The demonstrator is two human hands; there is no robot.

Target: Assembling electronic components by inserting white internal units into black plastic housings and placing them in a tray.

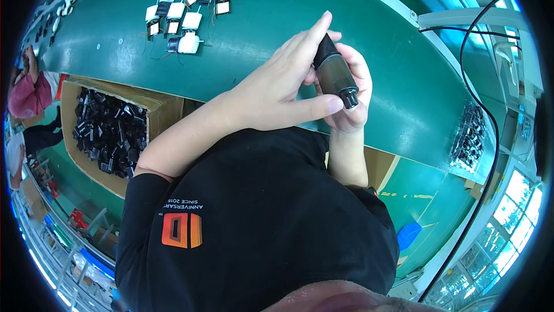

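Above the green bench, between my two hands, is a black casing (336, 74) with a smoky see-through middle and a narrow black spout at its near end. It lies tilted, spout toward me. My left hand (288, 78) presses along its left side, fingers stretched out and the thumb across by the spout end. From the right and beneath, my right hand (356, 90) supports it with curled fingers, partly hidden behind the casing. Farther left on the bench sits a loose group of small white-and-black motor units (189, 21) with thin wires.
A cardboard box (158, 101) full of black plastic parts stands at my left, against the green bench (254, 29). Small dark parts in clear packaging (468, 136) lie at the bench's right end. A black cable (493, 133) hangs down the right side. Another person (32, 93) is at far left.
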